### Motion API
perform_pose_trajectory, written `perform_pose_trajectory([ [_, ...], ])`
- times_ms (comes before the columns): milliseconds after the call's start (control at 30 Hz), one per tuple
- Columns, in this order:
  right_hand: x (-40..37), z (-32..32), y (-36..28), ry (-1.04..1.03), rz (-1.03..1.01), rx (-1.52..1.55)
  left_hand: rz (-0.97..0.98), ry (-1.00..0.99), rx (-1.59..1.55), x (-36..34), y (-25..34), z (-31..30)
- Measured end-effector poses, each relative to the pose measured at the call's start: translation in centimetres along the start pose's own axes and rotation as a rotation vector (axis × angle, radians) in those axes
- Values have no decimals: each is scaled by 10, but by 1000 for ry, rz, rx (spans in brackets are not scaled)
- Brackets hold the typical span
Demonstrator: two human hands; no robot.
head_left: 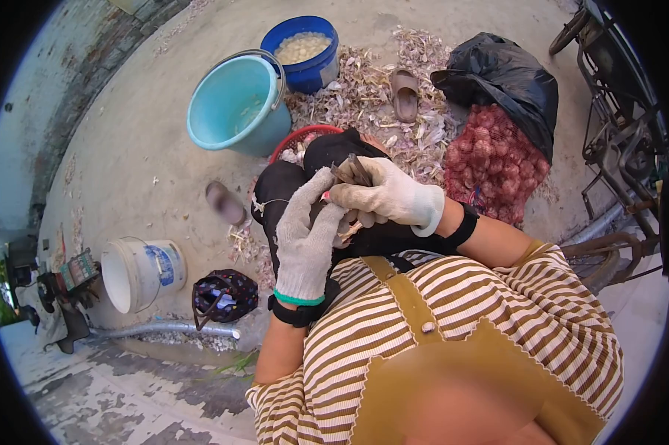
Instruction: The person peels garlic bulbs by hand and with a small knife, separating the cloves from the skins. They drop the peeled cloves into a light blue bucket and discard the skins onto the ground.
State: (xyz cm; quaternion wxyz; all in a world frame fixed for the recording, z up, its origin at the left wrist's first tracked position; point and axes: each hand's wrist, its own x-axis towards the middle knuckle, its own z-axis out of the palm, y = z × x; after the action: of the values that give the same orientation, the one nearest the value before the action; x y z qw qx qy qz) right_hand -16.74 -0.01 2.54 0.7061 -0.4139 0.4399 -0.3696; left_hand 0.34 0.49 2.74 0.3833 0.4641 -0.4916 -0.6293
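Observation:
Both my hands wear pale knitted gloves and meet above my dark-trousered lap. My left hand (308,241) is closed, fingers bent around a piece of garlic (348,234) that is mostly hidden; a pale papery bit shows below the fingers. In my right hand (397,196) is a short dark tool, apparently a small knife (355,170), its end pointing up and away. The right thumb presses toward the left fingertips, where a small reddish spot shows. Just beyond my knees a red basket (308,131) holds garlic, partly covered by my legs.
A turquoise bucket (230,104) and a blue bucket (299,74) of peeled cloves stand ahead. Garlic skins (364,93) litter the floor around a slipper (405,96). Right are a red net sack of garlic (490,159), a black bag (505,74) and a bicycle (623,141). A white bucket (123,278) lies left.

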Motion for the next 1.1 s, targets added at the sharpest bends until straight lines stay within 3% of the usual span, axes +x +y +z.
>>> perform_pose_trajectory([
  [33,1,2,2,40,-75,-15,2,0,1,-1,0,0],
  [167,-4,11,-1,50,-27,76,149,-5,34,-3,-10,-5],
  [233,-6,13,-3,28,136,247,177,-22,61,-1,-18,-9],
  [300,-1,12,10,66,90,342,404,39,157,1,-28,-11],
  [367,12,1,28,71,-30,417,597,-39,301,3,-38,-9],
  [433,7,4,12,72,10,430,606,-26,367,-1,-22,-6],
  [500,1,4,0,174,-9,312,80,92,-291,-6,-5,-6],
  [567,4,-5,0,220,-51,238,117,110,-374,3,-8,-13],
  [633,1,-13,-3,101,57,67,62,91,-493,4,-7,-18],
  [767,7,5,4,40,-108,-36,35,107,-564,8,-14,-13],
  [867,15,7,13,25,-144,11,40,142,-521,7,-8,-11],
  [967,14,-4,17,41,-140,-240,40,189,-435,8,-4,-12],
  [1033,6,-11,2,-65,197,-164,37,181,-444,8,-2,-12],
  [1100,5,-16,0,-50,216,-146,27,173,-456,9,-4,-14],
])
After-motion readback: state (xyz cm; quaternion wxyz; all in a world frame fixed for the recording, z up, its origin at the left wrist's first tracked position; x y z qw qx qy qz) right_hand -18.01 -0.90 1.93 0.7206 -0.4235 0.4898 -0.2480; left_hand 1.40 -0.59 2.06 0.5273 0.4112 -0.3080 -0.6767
